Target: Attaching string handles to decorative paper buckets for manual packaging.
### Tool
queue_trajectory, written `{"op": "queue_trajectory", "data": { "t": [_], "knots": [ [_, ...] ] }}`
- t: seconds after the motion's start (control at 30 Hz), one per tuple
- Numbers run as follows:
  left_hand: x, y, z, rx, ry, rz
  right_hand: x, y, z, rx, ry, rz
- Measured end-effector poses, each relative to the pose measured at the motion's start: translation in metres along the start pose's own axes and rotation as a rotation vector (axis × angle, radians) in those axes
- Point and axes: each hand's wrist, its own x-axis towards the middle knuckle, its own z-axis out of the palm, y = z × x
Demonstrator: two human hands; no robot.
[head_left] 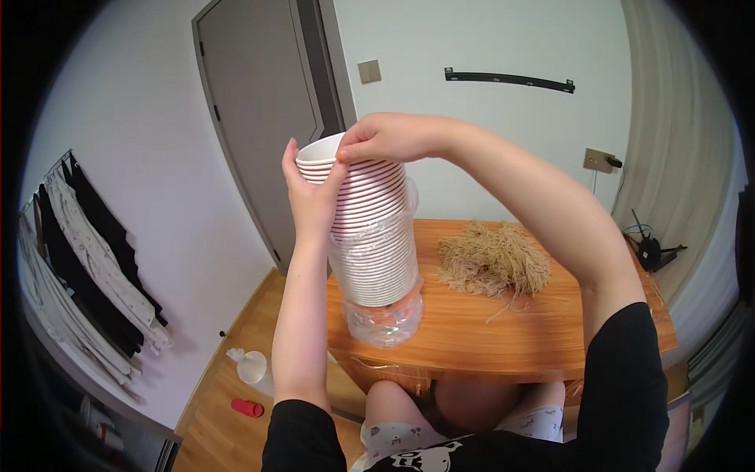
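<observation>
The fingers of the left hand (313, 198) are grasping the top rim of a tall stack of white paper cups (373, 236), curling around its near-left side. The fingers of the right hand (389, 136) are reaching over from one o'clock and pinching the same rim, close to the left thumb. The cup stack is occupying the centre of the view, rising in a column of smooth, rounded, closely ridged rims and leaning slightly left at the top. Clear, crinkled plastic film (381, 326) is wrapping the lower part and bunching at the bottom, with orange-red showing through, over the near-left part of the tabletop (472, 334). The tabletop is showing a warm, orange-brown wood grain. At three o'clock, a shaggy heap of tan strands (495, 259) is lying on it, with loose threads straying toward the near edge.

Farther out, a flat grey door (252, 102) is standing at eleven o'clock, and a slim black bar (510, 79) is running along the white wall at one o'clock. Pale, softly folded curtain fabric (684, 118) is hanging between two and three. At nine, black and patterned clothes (94, 267) are hanging; at seven, a small red object (247, 407) is lying on the wood-look floor (216, 425).
</observation>
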Motion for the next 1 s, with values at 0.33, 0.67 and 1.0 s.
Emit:
{"op": "queue_trajectory", "data": {
  "t": [0.33, 0.67, 1.0],
  "knots": [
    [0.004, -0.016, 0.012, -0.123, 0.053, -0.018, 0.011, -0.02, -0.025, -0.153, -0.122, 0.061],
    [-0.002, 0.083, -0.025, -0.176, 0.07, 0.459, -0.077, -0.058, -0.117, -0.522, 0.688, -0.302],
    [-0.126, 0.037, -0.003, -0.548, 0.024, 0.272, -0.297, -0.009, 0.014, -0.221, 0.343, 0.29]
  ]
}}
